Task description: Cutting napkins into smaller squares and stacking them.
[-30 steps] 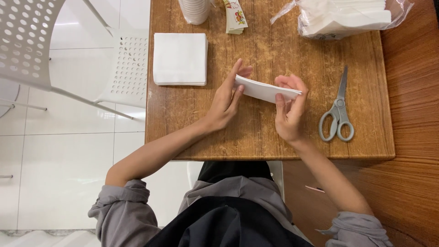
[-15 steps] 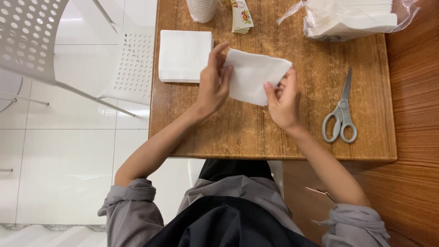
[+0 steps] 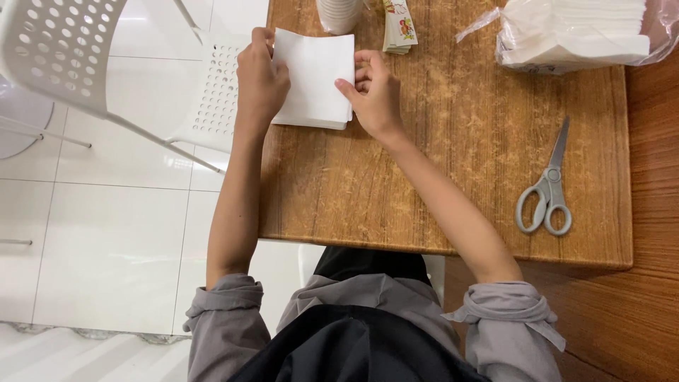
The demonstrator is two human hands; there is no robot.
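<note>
Upper centre of frame: I log my left hand [image 3: 260, 78] and right hand [image 3: 375, 92] pinching a folded white napkin [image 3: 315, 67] by its sides, atop a napkin stack [image 3: 311, 120]. Nearby: cup stack [image 3: 338, 14], printed packets [image 3: 399, 27], bagged napkins [image 3: 573, 32], scissors [image 3: 548, 187] lower right, wooden table [image 3: 438, 163].

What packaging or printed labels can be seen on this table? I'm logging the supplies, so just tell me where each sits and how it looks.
Clear plastic bag: far right corner of the wooden table, crinkled, open, around a stack of white napkins.
Printed packets: far edge, right of the white cups, a small narrow stack with colourful print.
No signs or screens.
</note>
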